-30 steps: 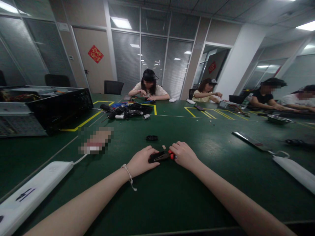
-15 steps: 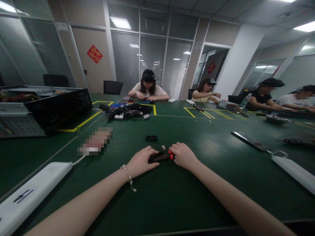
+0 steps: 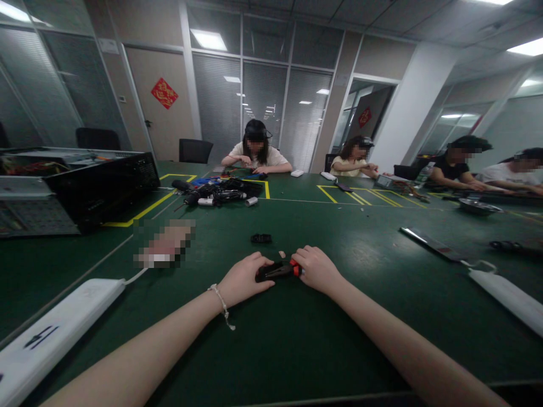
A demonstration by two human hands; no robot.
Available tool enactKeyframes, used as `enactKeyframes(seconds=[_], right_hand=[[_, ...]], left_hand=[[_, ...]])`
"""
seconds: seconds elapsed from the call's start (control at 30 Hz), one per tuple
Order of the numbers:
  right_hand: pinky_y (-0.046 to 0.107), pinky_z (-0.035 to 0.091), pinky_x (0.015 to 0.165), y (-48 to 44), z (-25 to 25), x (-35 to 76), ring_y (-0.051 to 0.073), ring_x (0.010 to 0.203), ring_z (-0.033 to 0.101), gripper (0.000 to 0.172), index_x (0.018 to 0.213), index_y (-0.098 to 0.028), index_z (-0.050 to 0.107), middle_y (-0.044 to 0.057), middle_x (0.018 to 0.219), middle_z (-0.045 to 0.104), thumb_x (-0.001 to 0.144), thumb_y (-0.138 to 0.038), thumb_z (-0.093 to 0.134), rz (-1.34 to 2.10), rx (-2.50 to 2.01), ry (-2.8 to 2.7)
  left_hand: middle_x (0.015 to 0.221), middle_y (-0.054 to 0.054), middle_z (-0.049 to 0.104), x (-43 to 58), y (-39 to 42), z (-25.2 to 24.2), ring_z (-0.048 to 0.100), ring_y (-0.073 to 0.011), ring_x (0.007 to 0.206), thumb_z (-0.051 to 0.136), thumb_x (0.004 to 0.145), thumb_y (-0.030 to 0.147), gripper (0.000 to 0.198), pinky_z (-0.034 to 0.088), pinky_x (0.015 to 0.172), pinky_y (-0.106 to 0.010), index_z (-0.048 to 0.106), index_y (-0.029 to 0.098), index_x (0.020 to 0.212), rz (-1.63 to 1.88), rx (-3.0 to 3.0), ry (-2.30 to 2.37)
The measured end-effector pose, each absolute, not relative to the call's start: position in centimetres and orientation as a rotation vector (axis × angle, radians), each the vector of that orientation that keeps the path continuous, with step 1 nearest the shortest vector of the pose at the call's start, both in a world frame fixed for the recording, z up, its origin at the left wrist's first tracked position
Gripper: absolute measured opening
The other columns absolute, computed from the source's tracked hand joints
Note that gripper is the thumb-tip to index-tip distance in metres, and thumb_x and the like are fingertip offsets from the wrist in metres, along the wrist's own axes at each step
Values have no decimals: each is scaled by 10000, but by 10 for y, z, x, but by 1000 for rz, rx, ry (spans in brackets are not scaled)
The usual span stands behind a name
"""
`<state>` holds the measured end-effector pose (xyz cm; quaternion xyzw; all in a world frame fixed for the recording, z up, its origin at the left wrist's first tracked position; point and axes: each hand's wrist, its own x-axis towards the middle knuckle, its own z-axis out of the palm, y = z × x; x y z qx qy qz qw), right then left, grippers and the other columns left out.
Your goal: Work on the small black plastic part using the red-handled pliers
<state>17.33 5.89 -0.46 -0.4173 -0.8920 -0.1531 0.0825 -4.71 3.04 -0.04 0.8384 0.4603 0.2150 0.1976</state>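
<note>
My right hand (image 3: 317, 270) is closed around the red handles of a pair of pliers (image 3: 285, 270), whose dark jaws point left. Between the thumb and fingers of my left hand (image 3: 245, 278) is a small black plastic piece (image 3: 263, 273), and the plier jaws lie against it. My fingers and the jaws hide part of its shape. Just beyond my hands, a tiny pale scrap (image 3: 282, 255) rests on the green table (image 3: 271, 345). Farther off sits another black plastic part (image 3: 261, 238).
White power strips lie to the left (image 3: 63, 333) and right (image 3: 504, 294). At far left stands an open computer case (image 3: 102, 189). A heap of black cables (image 3: 224, 191) lies ahead. A phone (image 3: 430, 244) rests at right. Several people sit around the table.
My hands, the pliers and the black piece stay almost exactly in place. Across the table, a co-worker's hands have shifted slightly.
</note>
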Motion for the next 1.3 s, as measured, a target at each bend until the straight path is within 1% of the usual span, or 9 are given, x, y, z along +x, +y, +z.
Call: enactKeyframes(seconds=[0.3, 0.47, 0.63, 0.9, 1.13, 1.3], right_hand=[[277, 309, 690, 58, -4, 172, 172, 784, 447, 231, 910, -155, 571, 62, 866, 569, 688, -140, 509, -496, -1254, -2672], [270, 315, 679, 58, -5, 173, 168, 774, 452, 229, 901, -156, 575, 56, 863, 572, 678, -147, 521, -431, -1290, -2668], [273, 321, 689, 56, -3, 173, 171, 789, 455, 241, 915, -155, 575, 59, 882, 575, 685, -134, 507, -447, -1268, -2659], [276, 323, 691, 55, -3, 172, 176, 793, 456, 243, 918, -154, 575, 57, 882, 575, 688, -132, 499, -464, -1264, -2657], [277, 318, 680, 57, -5, 173, 175, 778, 452, 235, 901, -160, 571, 57, 860, 572, 675, -139, 510, -457, -1277, -2673], [279, 322, 686, 57, -6, 173, 174, 782, 454, 225, 896, -156, 572, 63, 868, 570, 683, -137, 505, -441, -1282, -2666]], left_hand=[[962, -22, 518, -47, 30, 0, 525, -194, 840, 597, 707, 375, 370, 434, 711, -305, 541, 237, 1045, 602, 2342, 1303], [952, -19, 515, -47, 30, -1, 527, -184, 812, 597, 707, 382, 377, 435, 687, -296, 536, 236, 1050, 594, 2337, 1296], [958, -11, 511, -48, 30, -1, 523, -177, 799, 599, 711, 383, 373, 438, 665, -290, 532, 242, 1051, 591, 2325, 1293], [1033, -16, 475, -49, 32, -6, 519, -161, 813, 595, 723, 353, 388, 438, 689, -278, 511, 236, 1084, 651, 2349, 1208], [1000, 5, 486, -49, 32, -6, 515, -159, 835, 600, 728, 326, 409, 431, 705, -272, 485, 268, 1117, 630, 2402, 1217], [1005, -2, 474, -49, 31, -3, 515, -160, 817, 564, 756, 364, 419, 426, 685, -274, 462, 290, 1156, 549, 2471, 1236]])
